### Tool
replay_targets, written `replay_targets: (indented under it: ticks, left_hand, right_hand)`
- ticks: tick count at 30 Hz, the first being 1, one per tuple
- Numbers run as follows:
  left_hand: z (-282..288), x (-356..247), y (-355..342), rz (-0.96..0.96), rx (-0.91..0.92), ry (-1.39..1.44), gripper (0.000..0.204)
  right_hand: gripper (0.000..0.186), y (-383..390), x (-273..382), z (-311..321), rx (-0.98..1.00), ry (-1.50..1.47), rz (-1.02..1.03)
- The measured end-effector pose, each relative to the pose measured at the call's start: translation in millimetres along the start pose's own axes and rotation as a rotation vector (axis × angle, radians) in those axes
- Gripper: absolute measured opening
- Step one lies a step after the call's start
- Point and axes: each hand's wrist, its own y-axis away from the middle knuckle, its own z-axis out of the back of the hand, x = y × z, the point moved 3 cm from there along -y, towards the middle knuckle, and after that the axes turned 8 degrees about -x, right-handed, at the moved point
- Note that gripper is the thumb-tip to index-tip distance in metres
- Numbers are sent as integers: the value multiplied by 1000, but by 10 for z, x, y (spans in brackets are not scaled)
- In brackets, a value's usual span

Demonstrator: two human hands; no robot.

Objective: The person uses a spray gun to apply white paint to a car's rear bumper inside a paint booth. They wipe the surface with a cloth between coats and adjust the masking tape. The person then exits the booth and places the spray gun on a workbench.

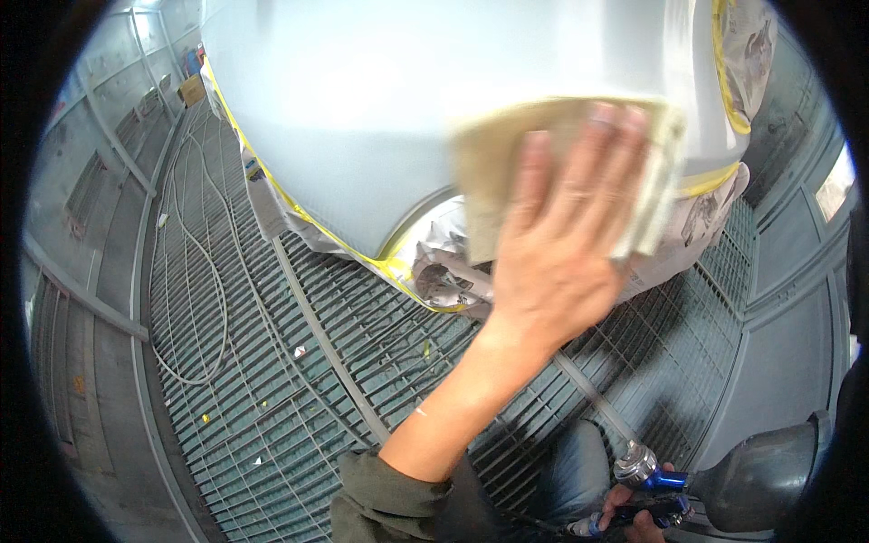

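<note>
My left hand (557, 244) lies flat, fingers spread, on a tan cloth (493, 163) and presses it against the lower edge of a glossy pale grey car panel (362, 100). The cloth is folded and blurred at its edges. Low at the right, my right hand (638, 518) grips a blue spray gun (656, 493) with a chrome cap and a dark cup (760, 475). It sits beside my knee in blue jeans (570, 471).
Yellow tape (299, 213) and crumpled masking paper (434, 271) line the panel's lower rim. Below is a metal grate floor (299, 380) with a thin white hose (195, 271) looped at the left. Grey booth walls (797, 362) close both sides.
</note>
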Motion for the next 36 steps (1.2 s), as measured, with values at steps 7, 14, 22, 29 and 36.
replay_targets:
  ticks: [7, 14, 22, 29, 36]
  left_hand:
    - [242, 831, 421, 10, -19, -1, 64]
    - [118, 742, 516, 330, -282, 165, 70]
    - [169, 381, 84, -272, 262, -111, 67]
    - [427, 1453, 658, 272, -97, 112, 63]
    - [176, 164, -322, -321, 294, -207, 55]
  right_hand:
    - [48, 62, -24, 41, -8, -3, -7]
    - [46, 83, -42, -10, 18, -8, -26]
    - [43, 42, 6, 29, 33, -13, -18]
    - [42, 92, -1, 50, 47, -28, -16]
    - [42, 64, 141, 77, 86, -20, 2]
